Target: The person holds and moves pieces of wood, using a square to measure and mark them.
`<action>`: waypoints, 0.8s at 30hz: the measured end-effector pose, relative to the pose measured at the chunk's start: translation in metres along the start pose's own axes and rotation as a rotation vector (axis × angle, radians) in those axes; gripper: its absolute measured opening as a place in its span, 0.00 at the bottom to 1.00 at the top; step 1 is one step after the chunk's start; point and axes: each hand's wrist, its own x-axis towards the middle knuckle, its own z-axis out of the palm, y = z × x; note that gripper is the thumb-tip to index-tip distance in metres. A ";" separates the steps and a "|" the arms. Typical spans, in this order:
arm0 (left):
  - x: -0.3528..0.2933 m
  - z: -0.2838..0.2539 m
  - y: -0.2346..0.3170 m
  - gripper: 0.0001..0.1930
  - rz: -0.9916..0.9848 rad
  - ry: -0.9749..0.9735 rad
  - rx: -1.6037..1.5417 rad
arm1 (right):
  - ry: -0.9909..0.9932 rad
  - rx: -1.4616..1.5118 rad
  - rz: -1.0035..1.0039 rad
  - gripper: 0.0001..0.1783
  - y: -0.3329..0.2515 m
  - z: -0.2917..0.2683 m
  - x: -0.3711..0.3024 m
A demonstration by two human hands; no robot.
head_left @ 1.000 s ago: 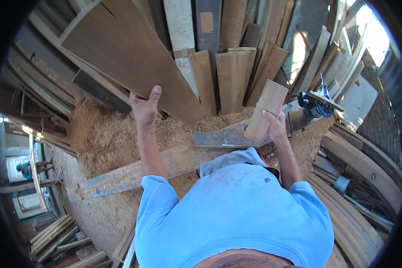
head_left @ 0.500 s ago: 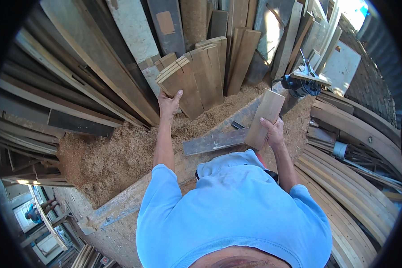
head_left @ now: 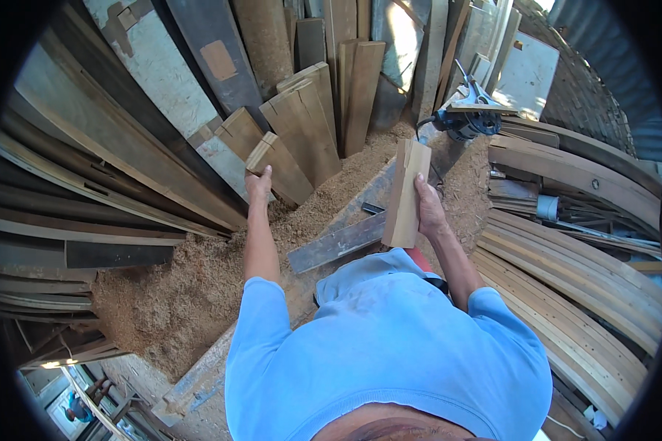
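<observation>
My left hand (head_left: 258,184) is closed on the upper end of a wooden board (head_left: 281,170) that leans at the front of a group of short boards (head_left: 301,125); its fingers are partly hidden behind the wood. My right hand (head_left: 432,209) grips a short wooden plank (head_left: 404,192) along its side, thumb on the near face. That plank is held upright, with one long edge turned toward me. Below it lies a grey, worn plank (head_left: 335,242) with a small black piece (head_left: 373,209) beside it.
Sawdust (head_left: 191,301) heaps up at the left and centre. A power tool with a flat base (head_left: 467,121) lies at the upper right. Long planks (head_left: 566,294) are stacked on the right, and tall boards (head_left: 235,66) lean at the back. A person (head_left: 79,406) is far off at lower left.
My left hand has moved from a wider bundle of boards to a narrower front piece, lower and slightly left. In my right hand the plank has turned to show its edge. The view has shifted.
</observation>
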 end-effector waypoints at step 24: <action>-0.241 0.049 0.187 0.32 -0.404 -1.063 -0.609 | -0.201 -0.682 -0.402 0.32 0.038 0.032 0.015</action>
